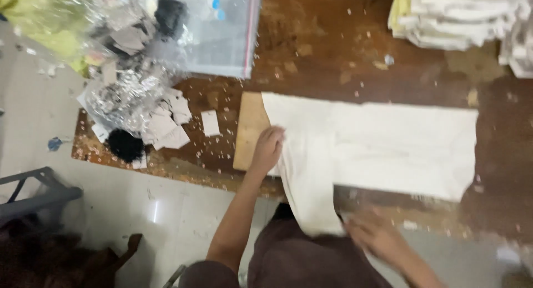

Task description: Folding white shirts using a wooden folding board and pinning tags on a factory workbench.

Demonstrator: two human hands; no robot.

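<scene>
White cloth (388, 149) pressed under left hand (267, 149); blurred right hand (377, 238) grip unclear

The person's left hand (267, 149) lay palm down with its fingers curled loosely forward, the back of the hand facing the camera. Its bare forearm stretched straight up from the bent elbow near the lower edge. The right hand (376, 236) sat lower and nearer the body, fingers spread, blurred by movement, its forearm angling away to the lower right.
</scene>
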